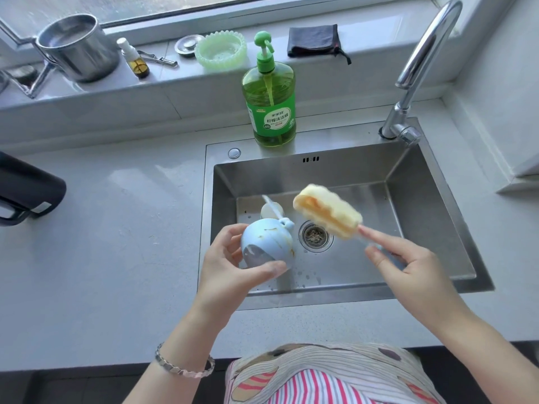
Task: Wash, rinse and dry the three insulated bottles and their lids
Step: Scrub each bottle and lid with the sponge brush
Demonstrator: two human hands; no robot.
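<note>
My left hand (230, 266) grips a light blue bottle lid (265, 243) over the left side of the steel sink (437, 217); the lid has orange smears and a small knob on top. Just behind it in the basin lies a white cap with a pale strap (271, 209). My right hand (405, 263) pinches the clear handle of a yellow sponge brush (326, 211), whose head points up and left above the drain (315, 236). A black insulated bottle (26, 191) lies on its side on the counter at the far left.
A green dish-soap pump bottle (269, 94) stands on the sink's back rim. The faucet (420, 65) curves at the back right. On the windowsill sit a steel pot (75, 45), a small spray bottle (134, 58), a green glass dish (220, 49) and a dark cloth (315, 39).
</note>
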